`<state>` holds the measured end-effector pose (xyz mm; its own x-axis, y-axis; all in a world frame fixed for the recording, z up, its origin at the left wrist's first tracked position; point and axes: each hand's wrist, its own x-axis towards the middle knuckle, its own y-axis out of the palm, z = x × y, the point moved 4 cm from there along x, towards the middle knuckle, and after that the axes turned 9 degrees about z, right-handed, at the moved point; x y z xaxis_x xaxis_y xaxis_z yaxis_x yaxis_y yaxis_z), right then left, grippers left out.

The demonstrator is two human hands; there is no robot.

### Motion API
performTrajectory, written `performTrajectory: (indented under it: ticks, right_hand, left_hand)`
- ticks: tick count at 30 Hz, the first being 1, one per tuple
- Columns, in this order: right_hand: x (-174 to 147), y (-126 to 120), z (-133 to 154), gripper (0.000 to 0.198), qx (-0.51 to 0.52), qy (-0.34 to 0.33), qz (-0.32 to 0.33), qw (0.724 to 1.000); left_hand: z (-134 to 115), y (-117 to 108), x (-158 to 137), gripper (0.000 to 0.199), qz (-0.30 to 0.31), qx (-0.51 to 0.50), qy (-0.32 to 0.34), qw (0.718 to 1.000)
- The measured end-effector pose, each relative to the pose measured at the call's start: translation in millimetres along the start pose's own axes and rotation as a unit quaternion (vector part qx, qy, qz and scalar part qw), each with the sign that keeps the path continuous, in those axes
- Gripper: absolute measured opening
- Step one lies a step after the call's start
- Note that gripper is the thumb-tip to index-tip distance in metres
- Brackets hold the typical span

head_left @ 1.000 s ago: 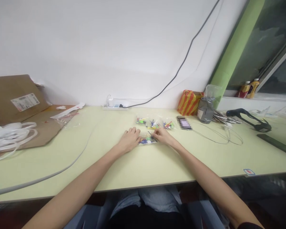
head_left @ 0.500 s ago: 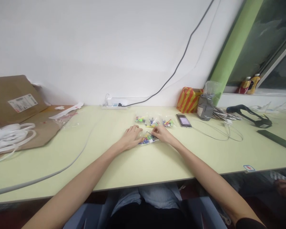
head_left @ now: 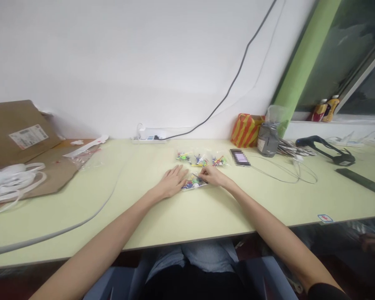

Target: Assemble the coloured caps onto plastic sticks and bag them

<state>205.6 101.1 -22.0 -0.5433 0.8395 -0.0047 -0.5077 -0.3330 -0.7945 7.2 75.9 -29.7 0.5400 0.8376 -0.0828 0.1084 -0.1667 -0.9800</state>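
Note:
A clear plastic bag of small colourful plastic pieces lies on the pale table between my hands. My left hand rests flat at its left side, fingers stretched out and the thumb touching the bag's edge. At the upper right of the same bag, my right hand has its fingers curled and pinched together on it. A small dark strip shows by those fingertips; I cannot make out what it is. Just behind my hands, several more clear bags of colourful pieces lie in a row.
A phone lies right of the bags, beside a thin cable. Behind it stand a red-and-yellow striped bag and a grey package. A power strip sits against the wall. Brown packaging and white strapping occupy the left.
The view has shifted very slightly. Both hands stay at the front bag in nearly the same pose, with only slight finger movement.

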Motion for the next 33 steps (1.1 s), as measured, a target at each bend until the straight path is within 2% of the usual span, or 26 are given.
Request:
performTrajectory:
  ticks: [4,10,12,16,19,22,25,27,30,33]
  right_hand:
    - [-2.9,-5.4,2.9,0.029,-0.022,0.003,-0.010,1.000]
    - [-17.7,-37.8,5.9,0.023,0.024,0.006,-0.114,0.993]
    - [-22.6,-46.0,9.6,0.025,0.065,-0.021,-0.125,0.990]
    - [-30.3,-55.3,24.6,0.033,0.162,-0.128,-0.135,0.969]
    - [-34.6,-60.9,31.2,0.037,0.239,-0.181,-0.165,0.940]
    - [-38.1,-69.3,26.3,0.037,0.321,-0.194,-0.192,0.907]
    - [-44.8,-87.8,12.1,0.036,0.373,-0.205,-0.235,0.874]
    - [-51.0,-104.8,-0.4,0.033,0.406,-0.230,-0.285,0.838]
    - [-55.5,-121.7,-19.7,0.033,0.454,-0.266,-0.368,0.767]
    - [-46.4,-110.5,-31.5,0.036,0.496,-0.239,-0.419,0.722]
  left_hand:
    - [3.6,-1.5,-0.4,0.062,-0.004,-0.006,-0.004,1.000]
    - [7.0,-4.0,-0.3,0.064,-0.007,-0.017,-0.001,1.000]
    - [5.7,-3.5,0.2,0.060,-0.001,-0.020,0.009,1.000]
    - [1.9,-2.3,2.6,0.052,-0.005,-0.017,0.033,0.999]
    - [-0.3,-2.7,4.0,0.050,-0.014,-0.005,0.057,0.998]
    - [-1.9,-6.5,3.2,0.046,-0.032,-0.002,0.076,0.997]
    - [-5.3,-11.5,0.9,0.041,-0.045,-0.001,0.107,0.993]
    - [-7.7,-13.6,-0.3,0.040,-0.050,0.007,0.123,0.991]
    - [-9.0,-14.6,-0.4,0.036,-0.059,0.010,0.116,0.991]
    - [-7.8,-19.5,-0.4,0.038,-0.103,-0.026,0.079,0.991]
